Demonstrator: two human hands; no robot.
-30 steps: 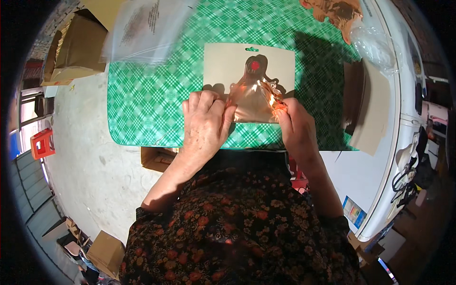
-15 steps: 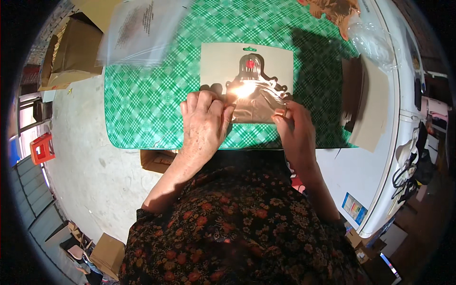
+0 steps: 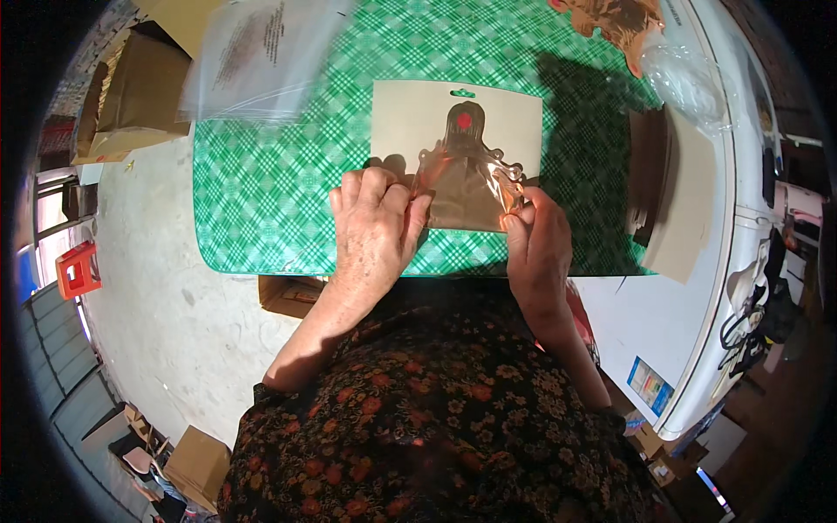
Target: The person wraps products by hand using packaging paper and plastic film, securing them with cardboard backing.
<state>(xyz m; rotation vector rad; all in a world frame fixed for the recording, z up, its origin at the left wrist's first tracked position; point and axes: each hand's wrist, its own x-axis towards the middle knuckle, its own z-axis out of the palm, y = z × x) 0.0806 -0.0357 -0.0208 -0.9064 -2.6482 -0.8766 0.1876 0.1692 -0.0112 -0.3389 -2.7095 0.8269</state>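
**A:** ok so what's actually visible? Using the beige backing card point(image 3: 417, 118) as the anchor here. It lies flat on the desk point(image 3: 261, 200), the one with the green check cloth.

**B:** The clear plastic blister point(image 3: 468, 179) sits on the card's lower middle, shiny with glare, so its edges are hard to trace. There's a red spot near its top. Can't tell if anything is inside it, it looks see-through down to the card.

**A:** Hands?

**B:** Left hand point(image 3: 373, 228) covers the card's lower left corner, fingers curled together and pinched on the blister's left edge. Right hand point(image 3: 535, 248) is at the card's lower right, fingers clamped on the blister's right edge. The card's bottom edge is mostly hidden under both.

**A:** Anything else around?

**B:** A clear plastic bag point(image 3: 253, 57) up left of the card, hanging off the desk. Right of the card, a brown cardboard sheet point(image 3: 684, 205). Above right, an orange-brown cut-out point(image 3: 621, 19), cropped by the frame. A cardboard box point(image 3: 288, 295) peeks out below the desk edge, contents not visible.
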